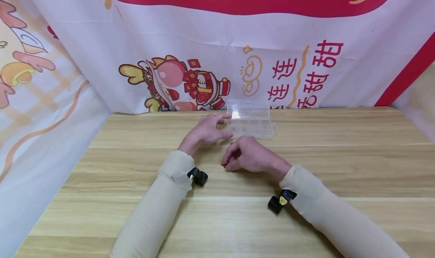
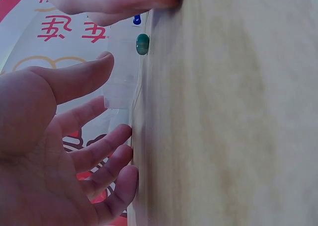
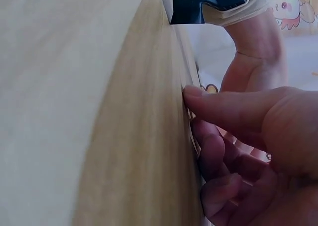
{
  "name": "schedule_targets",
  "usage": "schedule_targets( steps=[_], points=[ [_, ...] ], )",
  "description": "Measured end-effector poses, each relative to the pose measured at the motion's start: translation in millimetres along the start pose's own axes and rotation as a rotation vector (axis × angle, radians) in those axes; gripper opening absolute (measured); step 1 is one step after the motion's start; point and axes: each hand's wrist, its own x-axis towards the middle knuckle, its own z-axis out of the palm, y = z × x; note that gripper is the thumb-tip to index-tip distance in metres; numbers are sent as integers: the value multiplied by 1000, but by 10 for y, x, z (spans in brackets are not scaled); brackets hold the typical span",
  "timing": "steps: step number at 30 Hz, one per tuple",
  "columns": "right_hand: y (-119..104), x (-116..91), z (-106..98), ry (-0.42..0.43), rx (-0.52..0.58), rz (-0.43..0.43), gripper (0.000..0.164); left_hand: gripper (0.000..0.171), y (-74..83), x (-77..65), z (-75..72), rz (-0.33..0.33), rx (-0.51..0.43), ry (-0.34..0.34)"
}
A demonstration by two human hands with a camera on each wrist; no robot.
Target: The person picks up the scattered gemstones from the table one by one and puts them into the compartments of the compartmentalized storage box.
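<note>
A clear plastic box (image 1: 249,129) with compartments stands at the back of the table, its transparent lid (image 1: 249,109) raised. At its left side is my left hand (image 1: 210,129), fingers spread and loosely bent, a fingertip right at the box's edge in the left wrist view. In front of the box my right hand (image 1: 249,154) reaches down to the tabletop. Its thumb and forefinger pinch a small dark reddish thing (image 1: 225,166), mostly covered by the fingers. The left wrist view shows a green bead (image 2: 142,44) and a blue bead (image 2: 137,20) near the box front.
The wood-grain table (image 1: 221,220) runs back to a printed white and red cloth (image 1: 204,35). Another printed cloth (image 1: 40,111) hangs along the left side. Black wrist cameras sit on both sleeves, low over the table.
</note>
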Motion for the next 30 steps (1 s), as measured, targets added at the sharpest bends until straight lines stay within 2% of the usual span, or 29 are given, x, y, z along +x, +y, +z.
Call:
schedule_targets(
  steps=[7, 11, 21, 30],
  points=[
    [29, -33, -98, -64, 11, -66, 8, 65, 3, -19, -4, 3, -4, 6],
    [50, -74, -201, -73, -3, -112, 9, 65, 14, -22, 4, -3, -2, 9],
    [100, -132, -396, 7, -6, -113, 11, 65, 29, -25, -2, -14, 7, 3],
    [163, -138, -486, 111, -18, -63, 13, 66, 20, -24, -3, -17, 1, -1]
  ],
)
